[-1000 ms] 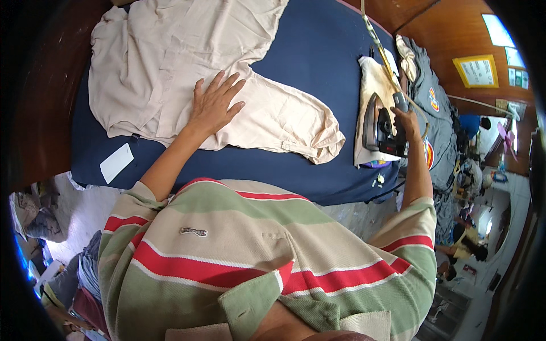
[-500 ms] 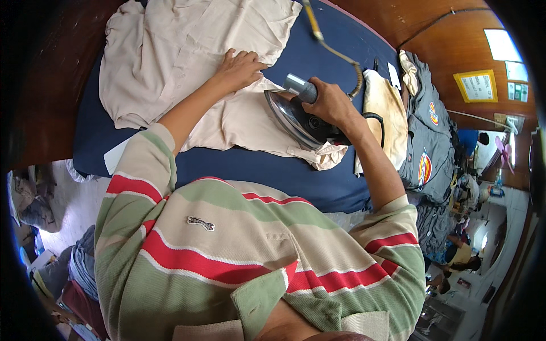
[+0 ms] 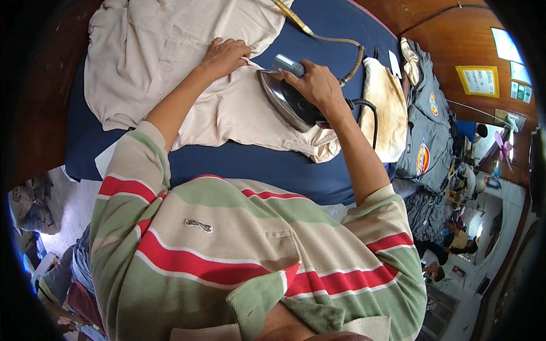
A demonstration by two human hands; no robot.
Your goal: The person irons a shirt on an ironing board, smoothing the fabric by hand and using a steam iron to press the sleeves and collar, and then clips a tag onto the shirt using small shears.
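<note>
Iron over cream shirt
Right hand grips it; left hand lies finger-bent on the shirt; pinching, I can't tell.

A cream shirt lies spread on the far left, lightly wrinkled, one sleeve stretched toward the near right, its cuff rumpled. A black-and-silver iron with a grey handle is over that sleeve, tip toward the far left.

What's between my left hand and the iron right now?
In the head view, a narrow stretch of the cream garment lies between your left hand and the iron.
</note>
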